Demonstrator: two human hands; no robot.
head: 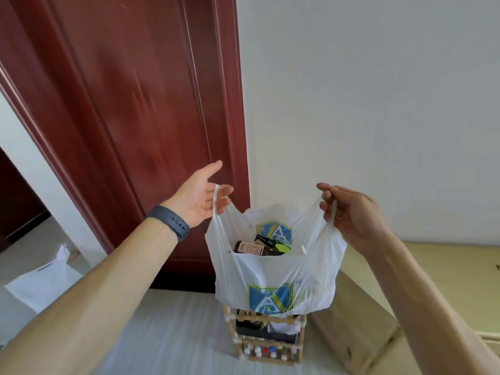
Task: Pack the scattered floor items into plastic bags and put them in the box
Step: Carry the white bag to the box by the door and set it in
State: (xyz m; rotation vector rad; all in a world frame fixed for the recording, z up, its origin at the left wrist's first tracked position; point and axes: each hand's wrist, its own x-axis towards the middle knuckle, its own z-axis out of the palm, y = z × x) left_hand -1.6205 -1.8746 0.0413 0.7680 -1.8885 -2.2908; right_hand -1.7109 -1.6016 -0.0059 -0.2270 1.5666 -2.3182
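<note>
Holding a white plastic bag (273,277) up in the air by its two loops, mouth spread wide, right above a small wooden rack (270,344) standing on the floor (167,334). Left hand (201,197) hooked through one loop, fingers curled under it, thumb sticking out; right hand (351,215) pinching the other loop between thumb and fingertips. Through the open mouth, dark bottles (259,247) lying on their sides, probably glass, so likely heavy for such thin film and apt to crack if dropped. Otherwise soft, slippery and shapeless; best carried by the loops, perhaps with a palm under the bottom when lowering. To the right, just beside the rack, what looks like the cardboard box (359,320), one flap leaning toward the bag and likely to snag it on the way in. Underneath, small capped bottles (266,353) in the rack, easy to knock. Farther left on the floor, another white bag (43,277) lying flat; behind, a dark red door (130,104) and a pale wall (365,90).
</note>
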